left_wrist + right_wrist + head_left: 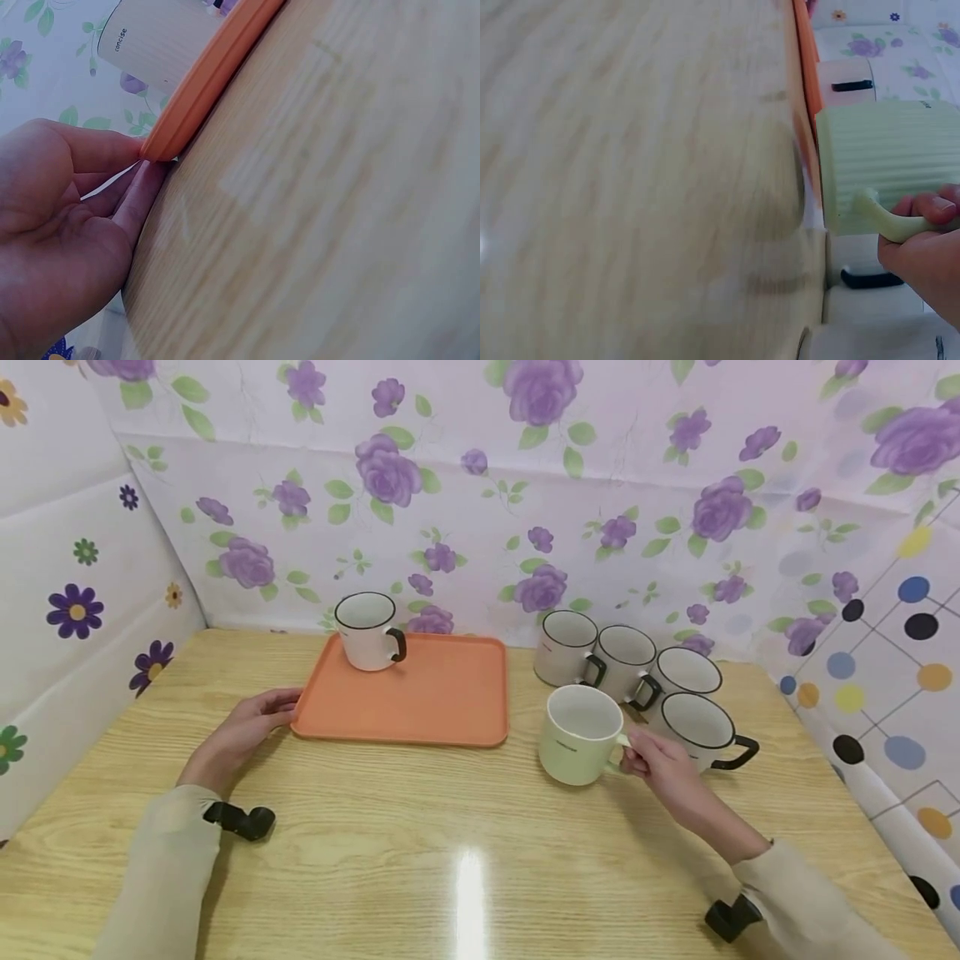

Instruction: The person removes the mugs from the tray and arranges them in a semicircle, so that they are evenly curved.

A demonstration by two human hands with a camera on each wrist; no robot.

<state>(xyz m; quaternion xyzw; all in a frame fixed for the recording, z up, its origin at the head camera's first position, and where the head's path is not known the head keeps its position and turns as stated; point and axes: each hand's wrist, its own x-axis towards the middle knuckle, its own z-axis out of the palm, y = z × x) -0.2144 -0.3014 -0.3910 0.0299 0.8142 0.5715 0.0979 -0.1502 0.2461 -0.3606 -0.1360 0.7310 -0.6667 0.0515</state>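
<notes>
In the head view my right hand (663, 768) grips the handle of a pale green mug (573, 747). The right wrist view shows this ribbed mug (889, 165) lifted off the table, fingers curled round its handle. My left hand (255, 722) is at the left edge of an orange tray (442, 693). From the left wrist, thumb and fingers pinch the tray's rim (199, 90) at a corner. On the tray's back left stands a white mug (363, 639) with a black rim and black handle.
Several white mugs with black rims cluster at the right, among them a back-left one (562, 660) and a front one (693, 727) beside my right hand. The wooden table (360, 852) meets a floral cloth (465, 527) behind and patterned cloths at both sides.
</notes>
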